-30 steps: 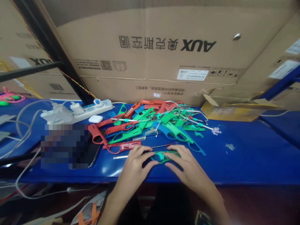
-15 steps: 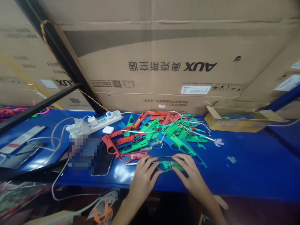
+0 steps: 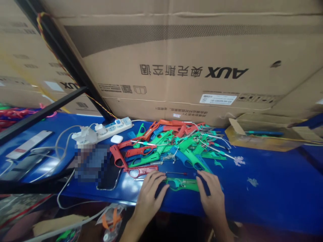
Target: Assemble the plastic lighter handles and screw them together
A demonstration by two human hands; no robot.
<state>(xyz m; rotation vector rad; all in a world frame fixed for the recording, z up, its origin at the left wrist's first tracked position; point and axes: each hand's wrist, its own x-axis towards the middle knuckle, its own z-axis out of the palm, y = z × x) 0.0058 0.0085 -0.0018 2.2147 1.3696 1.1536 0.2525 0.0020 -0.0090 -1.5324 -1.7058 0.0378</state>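
Observation:
A green gas lighter (image 3: 185,185) with a see-through body lies lengthwise near the bench's front edge, a small teal part and white wire on it. My left hand (image 3: 150,192) is closed round its left end, where a metal tube runs beneath my fingers. My right hand (image 3: 213,194) rests by its other end, thumb and fingers apart, the thumb touching or almost touching it. A thin rod with a red end (image 3: 180,173) lies just behind the lighter. Beyond it is a heap of red, green and blue lighter shells (image 3: 164,144) with loose tubes and wires.
A low open carton (image 3: 267,143) holding blue items stands at the back right. On the left are a white power strip (image 3: 114,129), a white earbud case (image 3: 116,139), phones (image 3: 30,144) and cables. Large cardboard boxes (image 3: 176,43) wall off the back; a black post (image 3: 63,57) slants down on the left.
My right hand has moved rightward, off the top of the lighter to its end, uncovering more of it. My left hand stays at the left end. The camera view has shifted a little.

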